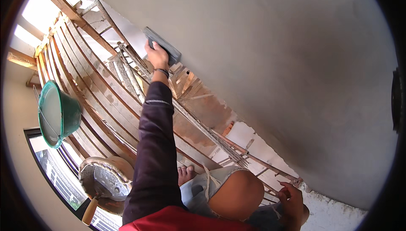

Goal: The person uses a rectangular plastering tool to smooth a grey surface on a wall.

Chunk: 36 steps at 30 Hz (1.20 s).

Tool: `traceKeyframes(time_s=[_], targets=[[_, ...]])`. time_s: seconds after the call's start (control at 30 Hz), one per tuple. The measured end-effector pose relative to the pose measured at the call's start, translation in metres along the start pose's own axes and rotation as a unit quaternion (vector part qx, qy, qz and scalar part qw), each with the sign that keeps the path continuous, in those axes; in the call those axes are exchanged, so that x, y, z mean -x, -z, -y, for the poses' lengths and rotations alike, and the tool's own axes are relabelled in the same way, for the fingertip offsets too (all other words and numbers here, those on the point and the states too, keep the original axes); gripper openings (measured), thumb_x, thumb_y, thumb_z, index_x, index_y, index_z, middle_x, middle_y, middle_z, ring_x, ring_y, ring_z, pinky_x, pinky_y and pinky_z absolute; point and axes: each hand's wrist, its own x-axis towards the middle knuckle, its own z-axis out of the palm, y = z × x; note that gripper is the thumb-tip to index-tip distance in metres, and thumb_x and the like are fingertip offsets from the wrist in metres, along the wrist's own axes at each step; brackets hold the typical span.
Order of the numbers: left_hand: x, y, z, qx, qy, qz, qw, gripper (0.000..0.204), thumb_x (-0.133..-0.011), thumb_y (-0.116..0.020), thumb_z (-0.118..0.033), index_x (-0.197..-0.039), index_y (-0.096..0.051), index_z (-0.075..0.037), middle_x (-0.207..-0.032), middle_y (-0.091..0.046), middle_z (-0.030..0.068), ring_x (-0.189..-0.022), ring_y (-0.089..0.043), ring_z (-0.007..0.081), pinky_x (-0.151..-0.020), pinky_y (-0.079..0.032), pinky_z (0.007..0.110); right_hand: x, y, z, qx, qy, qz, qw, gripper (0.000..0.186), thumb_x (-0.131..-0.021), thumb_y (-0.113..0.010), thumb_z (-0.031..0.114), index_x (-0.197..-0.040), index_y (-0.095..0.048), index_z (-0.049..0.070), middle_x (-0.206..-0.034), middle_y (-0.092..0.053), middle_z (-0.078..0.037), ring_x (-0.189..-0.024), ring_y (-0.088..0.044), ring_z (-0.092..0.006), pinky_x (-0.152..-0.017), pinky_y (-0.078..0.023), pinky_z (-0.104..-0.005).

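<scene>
My left hand (pixel 157 56), at the end of a dark sleeve, is closed around a grey plastering float (pixel 165 46). The float lies at the edge of the smooth grey plastered wall (pixel 270 62); whether its whole face touches the plaster is hard to tell. Low on the right, beside my bent knee, hangs my right hand (pixel 291 199). Its fingers are loosely bent and apart, with nothing seen in them.
Below is a slatted plank platform (pixel 99 87). A green bucket (pixel 69 112) of whitish liquid and a mortar-caked tub (pixel 120 165) stand left. A wooden-handled tool (pixel 90 210) leans in the tub. Scaffold poles (pixel 203 127) run along the wall, and a window (pixel 59 172) lies at lower left.
</scene>
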Motion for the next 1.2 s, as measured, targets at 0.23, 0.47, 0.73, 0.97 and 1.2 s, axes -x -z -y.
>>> traceKeyframes(time_s=[0.23,0.47,0.73,0.97,1.2], targets=[[0.327,-0.008,-0.02,-0.016,0.038,0.06,0.997,0.051,-0.106,-0.046,-0.017,-0.148,-0.037,0.01,-0.146,-0.048,0.0302,-0.138,-0.046,0.0418,-0.117,-0.033,0.045,-0.032,-0.013,0.032,0.023,0.102,0.068,0.992,0.039,-0.085,-0.071,0.009,-0.123,-0.067,0.002,-0.088,-0.07,-0.009,-0.074,-0.065,-0.0172,-0.069,-0.053,-0.0313],[0.075,-0.015,0.0,-0.022,-0.065,-0.024,0.997,0.046,-0.104,-0.049,-0.019,-0.143,-0.044,0.004,-0.131,-0.06,0.0306,-0.121,-0.06,0.0438,-0.106,-0.045,0.044,-0.028,-0.008,0.005,-0.026,0.064,0.07,0.995,0.041,-0.086,-0.073,0.01,-0.126,-0.067,0.003,-0.087,-0.07,-0.008,-0.073,-0.065,-0.0163,-0.068,-0.053,-0.0308],[0.12,-0.01,0.019,-0.063,-0.064,0.009,0.996,0.049,-0.106,-0.046,-0.021,-0.145,-0.041,0.008,-0.143,-0.051,0.0314,-0.133,-0.051,0.043,-0.112,-0.04,0.045,-0.016,-0.006,0.002,-0.006,0.068,0.043,0.997,0.04,-0.087,-0.073,0.011,-0.126,-0.067,0.004,-0.087,-0.071,-0.008,-0.072,-0.064,-0.0158,-0.068,-0.053,-0.0303],[0.249,-0.019,-0.009,-0.021,0.023,0.023,0.999,0.048,-0.106,-0.047,-0.02,-0.145,-0.04,0.009,-0.14,-0.051,0.0321,-0.132,-0.051,0.0434,-0.113,-0.038,0.045,-0.028,-0.013,0.022,0.012,0.075,0.065,0.995,0.039,-0.087,-0.073,0.01,-0.126,-0.068,0.004,-0.087,-0.071,-0.007,-0.074,-0.066,-0.0144,-0.068,-0.053,-0.0288],[-0.016,-0.004,-0.007,-0.081,-0.012,-0.015,0.997,0.045,-0.106,-0.049,-0.025,-0.143,-0.045,0.001,-0.124,-0.065,0.0317,-0.112,-0.065,0.0447,-0.099,-0.049,0.046,-0.009,-0.003,0.011,0.05,-0.029,-0.005,0.998,0.038,-0.087,-0.069,0.001,-0.125,-0.068,0.003,-0.085,-0.068,-0.006,-0.076,-0.064,-0.0122,-0.071,-0.053,-0.0283]])
